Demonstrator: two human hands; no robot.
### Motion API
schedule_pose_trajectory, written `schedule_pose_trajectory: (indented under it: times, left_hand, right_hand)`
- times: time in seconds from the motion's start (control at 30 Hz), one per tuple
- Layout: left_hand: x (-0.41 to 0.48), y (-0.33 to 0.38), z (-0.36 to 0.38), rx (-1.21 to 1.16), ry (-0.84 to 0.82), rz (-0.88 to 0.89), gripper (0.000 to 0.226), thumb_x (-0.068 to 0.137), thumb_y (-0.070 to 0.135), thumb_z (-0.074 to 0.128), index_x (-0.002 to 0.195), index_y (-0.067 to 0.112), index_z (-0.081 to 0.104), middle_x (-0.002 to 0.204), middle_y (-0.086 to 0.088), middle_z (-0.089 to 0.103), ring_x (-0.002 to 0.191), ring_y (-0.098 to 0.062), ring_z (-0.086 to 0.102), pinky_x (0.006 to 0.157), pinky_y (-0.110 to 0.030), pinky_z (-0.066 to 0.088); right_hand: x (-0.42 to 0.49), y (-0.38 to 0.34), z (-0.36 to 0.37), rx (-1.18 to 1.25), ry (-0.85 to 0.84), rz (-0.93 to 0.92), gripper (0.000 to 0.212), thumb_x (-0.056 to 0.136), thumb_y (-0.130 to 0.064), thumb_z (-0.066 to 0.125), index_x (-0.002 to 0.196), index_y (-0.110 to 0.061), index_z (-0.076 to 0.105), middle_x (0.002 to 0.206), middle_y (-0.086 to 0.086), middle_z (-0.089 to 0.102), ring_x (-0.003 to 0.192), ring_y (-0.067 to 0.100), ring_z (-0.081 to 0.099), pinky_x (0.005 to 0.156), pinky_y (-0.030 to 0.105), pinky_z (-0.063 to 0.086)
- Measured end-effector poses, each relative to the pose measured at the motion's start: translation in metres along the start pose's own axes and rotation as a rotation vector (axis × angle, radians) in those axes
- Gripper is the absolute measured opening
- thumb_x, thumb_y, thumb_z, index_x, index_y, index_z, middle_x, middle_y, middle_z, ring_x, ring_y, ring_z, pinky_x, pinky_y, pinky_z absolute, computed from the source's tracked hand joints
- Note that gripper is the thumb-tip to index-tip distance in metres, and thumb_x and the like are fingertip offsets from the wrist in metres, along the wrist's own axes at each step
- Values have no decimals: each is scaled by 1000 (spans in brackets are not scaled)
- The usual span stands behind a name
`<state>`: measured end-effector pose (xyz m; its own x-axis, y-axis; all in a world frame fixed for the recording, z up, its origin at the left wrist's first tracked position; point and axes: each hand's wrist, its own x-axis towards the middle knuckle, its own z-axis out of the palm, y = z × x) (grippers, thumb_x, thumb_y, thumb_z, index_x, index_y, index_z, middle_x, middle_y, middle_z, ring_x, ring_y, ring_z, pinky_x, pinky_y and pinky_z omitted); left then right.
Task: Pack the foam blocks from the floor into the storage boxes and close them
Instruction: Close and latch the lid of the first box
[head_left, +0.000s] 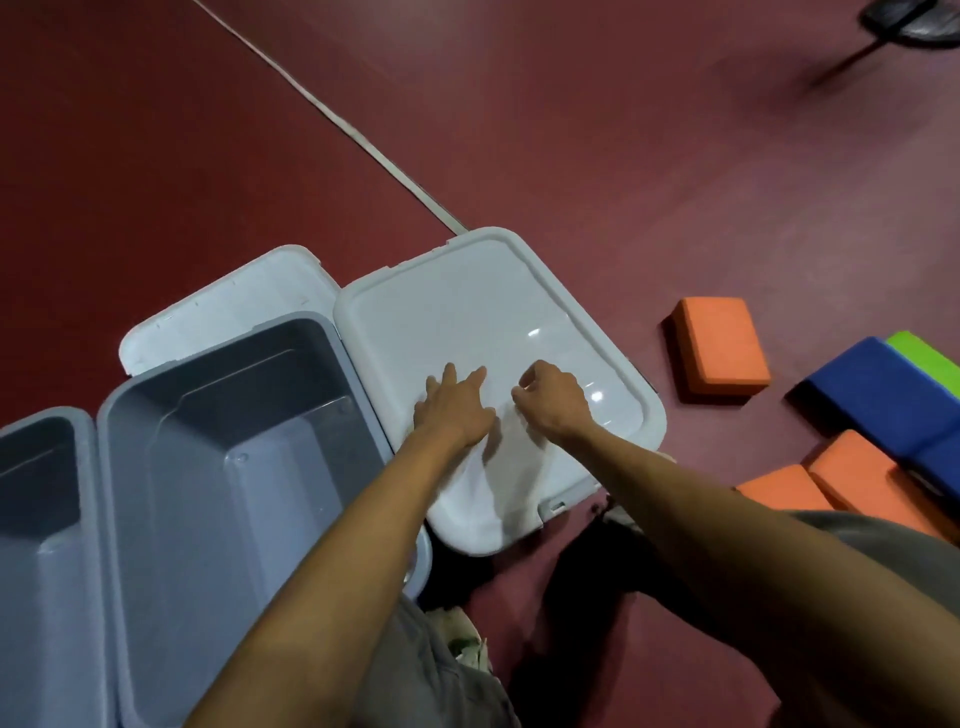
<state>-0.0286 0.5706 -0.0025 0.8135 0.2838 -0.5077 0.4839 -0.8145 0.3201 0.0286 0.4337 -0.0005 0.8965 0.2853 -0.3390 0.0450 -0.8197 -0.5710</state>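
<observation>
left hand (457, 410) flat, right hand (556, 402) clenched empty on lid (467, 301); foam blocks (719, 343) well right.

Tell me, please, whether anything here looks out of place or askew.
Nothing looks damaged or spilled. The white lid, under the left hand and right hand, lies at an angle to the open grey box beside it. At the right, the foam blocks sit in a loose overlapping pile on the floor, one orange block apart.
</observation>
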Motion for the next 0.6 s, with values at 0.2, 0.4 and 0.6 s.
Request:
schedule_pose_trajectory:
  times: [0.2, 0.4, 0.6]
  left_hand:
    - [47, -31, -9, 57, 104, -13, 79, 98, 60, 47, 159, 40, 2, 167, -6, -16, 152, -38, -15, 120, -58, 2]
    - [102, -63, -44, 73, 130, -89, 87, 93, 71, 41, 159, 39, -6, 166, -6, -20, 151, -38, -18, 119, -61, -4]
    - [162, -73, -75, 60, 110, -65, 98, 85, 81, 40, 155, 42, -16, 163, 0, -28, 149, -35, -26, 119, -63, -8]
  right_hand:
    - [60, -33, 22, -294, -89, -335, 51, 96, -34, 60, 141, -14, 49, 142, 9, 53, 128, 30, 51, 109, 43, 43]
    - [120, -62, 41, -548, -224, -361, 69, 102, -47, 44, 159, -24, 13, 168, 10, 0, 153, 38, 0, 123, 56, 7]
    - [188, -82, 50, -602, -130, -467, 70, 104, -50, 30, 160, -24, -4, 167, 9, -13, 153, 36, -13, 122, 58, -3]
